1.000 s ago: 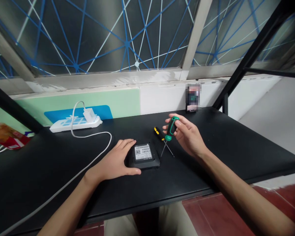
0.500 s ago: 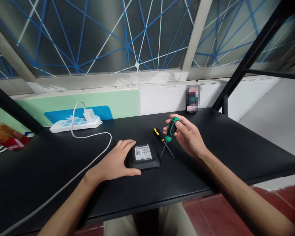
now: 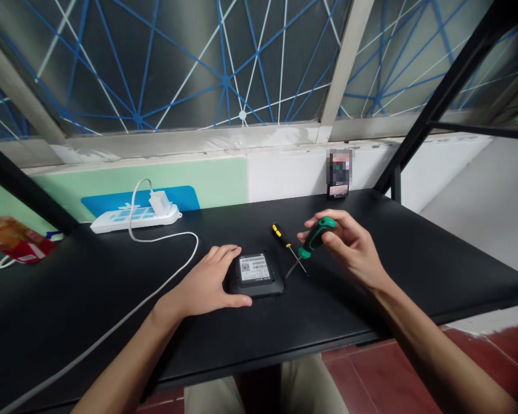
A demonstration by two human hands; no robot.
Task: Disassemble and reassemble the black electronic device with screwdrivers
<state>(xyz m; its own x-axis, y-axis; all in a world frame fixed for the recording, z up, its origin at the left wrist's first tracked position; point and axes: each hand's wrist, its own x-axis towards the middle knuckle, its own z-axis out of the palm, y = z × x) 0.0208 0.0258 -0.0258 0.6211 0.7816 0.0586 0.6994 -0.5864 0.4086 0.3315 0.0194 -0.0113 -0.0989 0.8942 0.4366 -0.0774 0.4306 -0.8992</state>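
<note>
A flat black electronic device (image 3: 259, 276) with a white printed label and code lies on the black table. My left hand (image 3: 209, 282) grips its left side, fingers at the back edge and thumb along the front. In my right hand (image 3: 349, 244) is a green-and-black screwdriver (image 3: 315, 237), held by the handle between thumb and fingers. Its handle leans to the right and the shaft slants down to the left, the tip close to the device's right side. Behind that shaft, a black-and-yellow screwdriver (image 3: 280, 234) rests on the table.
A white power strip (image 3: 99, 224) with a plugged-in charger (image 3: 159, 202) is at the back left, its white cable (image 3: 155, 290) running across the table. A red-and-orange packet (image 3: 19, 241) lies far left. A phone-like object (image 3: 339, 190) leans against the back wall.
My right hand has moved right and slightly down, tilting the green-and-black screwdriver further over to the right. My left hand still holds the device, and the view has shifted slightly.
</note>
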